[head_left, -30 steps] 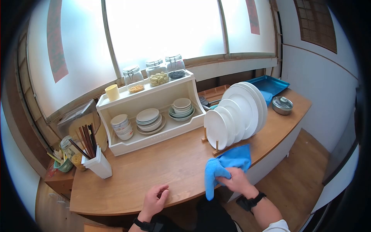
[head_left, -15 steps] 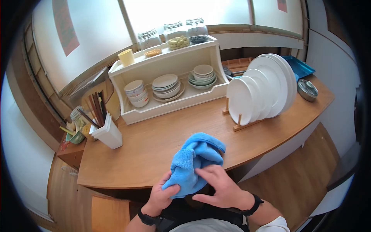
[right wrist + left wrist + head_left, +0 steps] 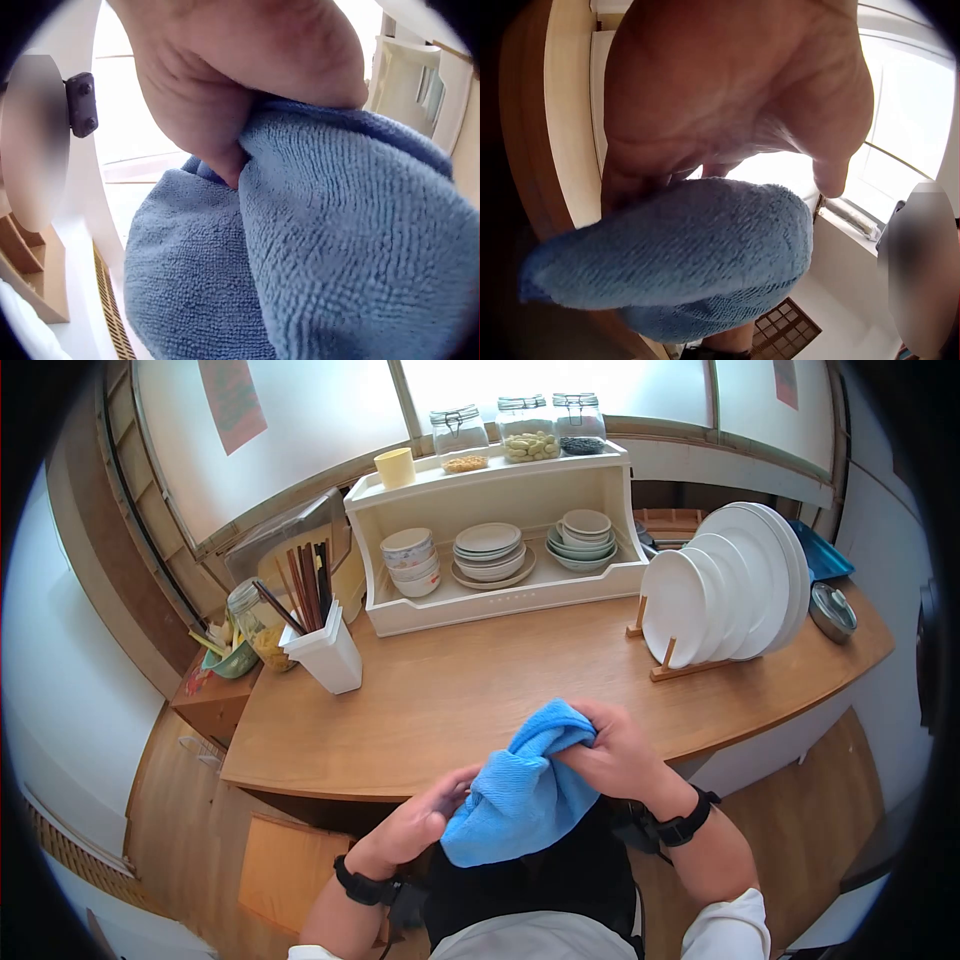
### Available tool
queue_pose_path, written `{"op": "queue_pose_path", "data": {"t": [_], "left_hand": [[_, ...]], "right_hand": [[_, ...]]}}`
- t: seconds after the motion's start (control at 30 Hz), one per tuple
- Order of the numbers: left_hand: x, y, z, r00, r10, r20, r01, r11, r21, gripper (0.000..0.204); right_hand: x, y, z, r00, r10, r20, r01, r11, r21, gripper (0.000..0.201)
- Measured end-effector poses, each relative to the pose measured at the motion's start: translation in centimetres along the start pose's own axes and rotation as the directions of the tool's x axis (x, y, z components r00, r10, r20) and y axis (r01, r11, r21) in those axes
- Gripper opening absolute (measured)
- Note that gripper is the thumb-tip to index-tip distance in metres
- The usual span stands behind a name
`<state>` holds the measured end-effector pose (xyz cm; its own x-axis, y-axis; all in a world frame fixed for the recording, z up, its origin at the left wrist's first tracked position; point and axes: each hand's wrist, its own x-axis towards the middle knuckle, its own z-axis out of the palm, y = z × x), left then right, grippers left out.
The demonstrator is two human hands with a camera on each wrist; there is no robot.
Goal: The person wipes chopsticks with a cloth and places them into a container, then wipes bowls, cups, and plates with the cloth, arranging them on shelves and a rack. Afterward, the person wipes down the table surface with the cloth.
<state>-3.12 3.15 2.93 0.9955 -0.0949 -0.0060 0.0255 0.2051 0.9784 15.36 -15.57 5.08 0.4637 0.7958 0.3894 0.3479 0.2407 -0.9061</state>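
A blue cloth [image 3: 535,790] hangs bunched in front of the body, near the table's front edge. My right hand [image 3: 620,755] pinches its upper right part, thumb and fingers sunk in the folds. In the right wrist view the cloth [image 3: 337,225] drapes down from that grip. My left hand [image 3: 415,820] is at the cloth's left side, its fingers fairly straight. Seen from the left wrist, the thumb stands apart from the cloth [image 3: 697,247], and the fingers are partly hidden behind it.
White plates [image 3: 745,585] stand in a wooden rack [image 3: 690,670] on the right of the wooden table [image 3: 440,700]. A cream shelf [image 3: 505,605] holds stacked bowls, with jars on top. A white holder with chopsticks [image 3: 330,655] is at left, a lidded pot [image 3: 833,612] at far right.
The cloth came from beside the plate rack to in front of the body. The left hand gripped it half a second ago and has loosened; the right hand now pinches it. The view has shifted.
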Motion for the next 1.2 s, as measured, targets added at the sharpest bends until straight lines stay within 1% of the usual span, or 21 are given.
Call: {"op": "queue_pose_path", "data": {"t": [0.13,0.2,0.27,0.33,0.4,0.47,0.5,0.57,0.6,0.7,0.77,0.8,0.83,0.87,0.93,0.97,1.03,1.07,1.13,1.17,1.2], "left_hand": [[2.5,1.7,0.7,0.994,0.084,-0.065,-0.072,0.985,0.159,0.087],[3.5,3.0,0.5,1.0,-0.011,0.006,0.01,0.971,0.239,0.074],[5.0,3.0,-0.7,0.998,0.057,0.029,-0.061,0.981,0.182,0.06],[6.4,4.2,-1.8,0.974,0.224,-0.013,-0.191,0.859,0.476,0.041],[7.4,6.1,-2.8,0.959,0.248,-0.138,-0.156,0.868,0.472,0.031],[8.3,7.4,-6.3,0.883,0.465,-0.059,0.004,0.117,0.993,0.025],[9.1,7.8,-7.4,0.882,0.468,-0.063,0.008,0.119,0.993,0.025],[10.6,9.0,-9.3,0.707,0.708,0.005,0.014,-0.022,1.0,0.024],[11.1,10.1,-9.5,0.704,0.71,0.002,0.019,-0.022,1.0,0.024],[11.8,13.0,-9.4,0.514,0.848,0.132,0.089,-0.205,0.975,0.024],[11.1,13.1,-8.3,0.549,0.812,0.197,0.037,-0.259,0.965,0.027],[10.9,12.7,-8.0,0.571,0.775,0.272,-0.024,-0.315,0.949,0.03],[10.5,11.1,-7.9,0.709,0.683,0.175,0.009,-0.257,0.966,0.048],[10.1,10.2,-6.9,0.768,0.631,0.105,-0.016,-0.145,0.989,0.073],[10.9,9.2,-6.7,0.73,0.679,0.073,-0.174,0.082,0.981,0.086],[11.5,9.0,-6.2,0.741,0.669,0.06,-0.168,0.098,0.981,0.086],[13.7,9.9,-5.4,0.596,0.802,0.034,-0.242,0.139,0.96,0.074],[14.4,9.9,-5.8,0.601,0.799,0.027,-0.237,0.146,0.961,0.074],[15.6,9.7,-6.6,0.778,0.585,0.231,-0.355,0.105,0.929,0.05],[15.5,10.1,-6.4,0.847,0.515,0.129,-0.271,0.21,0.939,0.028],[15.2,10.5,-6.3,0.848,0.513,0.13,-0.272,0.212,0.939,0.028]], "right_hand": [[2.2,-2.6,0.7,0.993,-0.117,-0.011,0.112,0.973,-0.2,0.022],[3.4,-3.4,0.3,0.988,-0.15,0.022,0.149,0.94,-0.307,0.023],[4.6,-4.0,-0.5,0.978,-0.183,0.096,0.206,0.85,-0.485,0.023],[5.8,-4.9,-1.7,0.983,-0.161,0.093,0.184,0.772,-0.609,0.021],[7.5,-5.5,-3.5,0.986,-0.143,0.088,0.163,0.68,-0.715,0.02],[9.3,-5.8,-6.1,0.999,-0.026,0.036,0.044,0.451,-0.892,0.019],[10.2,-5.7,-7.2,0.999,-0.027,0.041,0.049,0.45,-0.892,0.019],[12.4,-5.5,-8.9,0.985,-0.173,0.0,0.062,0.352,-0.934,0.017],[13.6,-6.0,-9.5,0.985,-0.175,0.005,0.068,0.352,-0.933,0.017],[15.6,-7.4,-10.5,0.936,-0.307,-0.172,-0.028,0.422,-0.906,0.019],[16.0,-7.9,-10.7,0.864,-0.425,-0.27,0.073,0.635,-0.769,0.022],[16.0,-7.5,-10.7,0.866,-0.42,-0.271,0.068,0.637,-0.768,0.022],[15.8,-6.9,-10.5,0.897,-0.369,-0.244,0.108,0.718,-0.688,0.023],[15.3,-6.2,-10.2,0.924,-0.318,-0.215,0.134,0.792,-0.596,0.023],[14.7,-5.4,-9.0,0.953,-0.268,-0.139,0.134,0.787,-0.602,0.024],[14.5,-5.3,-8.1,0.967,-0.25,-0.044,0.154,0.717,-0.68,0.024],[14.4,-5.1,-6.4,0.975,-0.215,0.053,0.183,0.645,-0.742,0.025],[14.3,-5.1,-5.8,0.969,-0.228,0.094,0.217,0.606,-0.766,0.025],[14.2,-5.1,-5.6,0.961,-0.241,0.134,0.251,0.565,-0.786,0.025],[14.1,-5.1,-5.9,0.965,-0.2,0.167,0.25,0.529,-0.811,0.025],[14.0,-5.1,-6.3,0.968,-0.155,0.197,0.248,0.494,-0.833,0.024]]}}
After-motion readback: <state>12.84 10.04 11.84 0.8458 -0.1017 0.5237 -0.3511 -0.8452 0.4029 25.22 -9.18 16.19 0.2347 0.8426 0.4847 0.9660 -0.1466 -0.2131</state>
